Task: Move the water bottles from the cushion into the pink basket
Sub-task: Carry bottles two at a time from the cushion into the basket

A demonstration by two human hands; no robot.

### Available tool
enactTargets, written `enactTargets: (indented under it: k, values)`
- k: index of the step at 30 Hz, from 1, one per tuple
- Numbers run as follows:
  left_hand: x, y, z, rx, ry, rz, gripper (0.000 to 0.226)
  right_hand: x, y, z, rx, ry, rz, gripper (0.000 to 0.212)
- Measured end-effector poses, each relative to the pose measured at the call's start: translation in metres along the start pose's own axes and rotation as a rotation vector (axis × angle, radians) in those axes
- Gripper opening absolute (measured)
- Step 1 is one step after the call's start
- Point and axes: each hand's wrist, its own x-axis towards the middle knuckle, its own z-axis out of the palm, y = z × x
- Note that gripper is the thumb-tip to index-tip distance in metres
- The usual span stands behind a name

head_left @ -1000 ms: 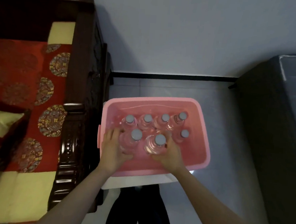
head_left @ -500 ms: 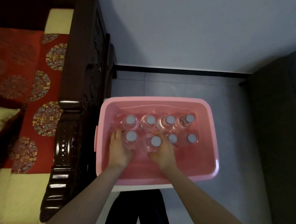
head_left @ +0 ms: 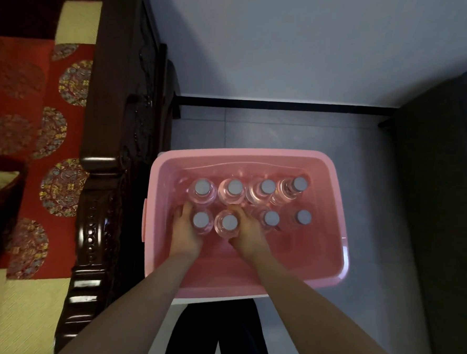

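The pink basket [head_left: 328, 267] stands on the floor beside the sofa. Several clear water bottles with grey caps stand upright inside it in two rows. My left hand [head_left: 185, 234] is wrapped around the near-left bottle [head_left: 201, 220]. My right hand [head_left: 246, 236] grips the bottle next to it [head_left: 229, 222]. Both bottles rest low in the basket. The red patterned cushion [head_left: 37, 143] on the sofa at left shows no bottle in the part I can see.
A dark carved wooden sofa arm [head_left: 102, 196] runs close along the basket's left side. A dark piece of furniture [head_left: 443, 217] stands at right. Grey tiled floor [head_left: 270, 130] and a wall lie beyond the basket. My legs are below the basket.
Both hands have pushed their bottles down and further into the basket, beside the other bottles. The view has shifted left to right, with the basket now more centred.
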Motion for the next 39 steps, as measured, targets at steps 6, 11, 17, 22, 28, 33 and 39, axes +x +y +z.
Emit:
enactTargets:
  k: [6, 11, 17, 22, 28, 33, 39]
  values:
    - [-0.001, -0.003, -0.003, -0.016, -0.03, -0.033, 0.052, -0.004, -0.004, -0.004, -0.044, -0.038, -0.009, 0.072]
    - [-0.009, 0.011, -0.026, 0.068, -0.097, 0.099, 0.056, -0.026, -0.009, -0.022, -0.199, 0.098, -0.131, 0.056]
    - [-0.016, 0.026, -0.049, 0.665, -0.354, 0.391, 0.041, -0.032, -0.019, -0.035, -0.3, 0.042, -0.273, 0.037]
    - [-0.016, 0.032, -0.047, 0.706, -0.34, 0.403, 0.029, -0.027, -0.027, -0.041, -0.382, 0.001, -0.303, 0.027]
    - [-0.016, 0.033, -0.038, 0.603, -0.296, 0.427, 0.026, -0.028, -0.02, -0.046, -0.396, 0.031, -0.328, 0.031]
    - [-0.017, 0.03, -0.039, 0.585, -0.298, 0.395, 0.041, -0.027, -0.025, -0.046, -0.376, 0.008, -0.257, 0.041]
    - [-0.013, 0.046, -0.064, 0.516, -0.326, 0.42, 0.063, -0.049, -0.034, -0.083, -0.32, 0.129, -0.204, 0.052]
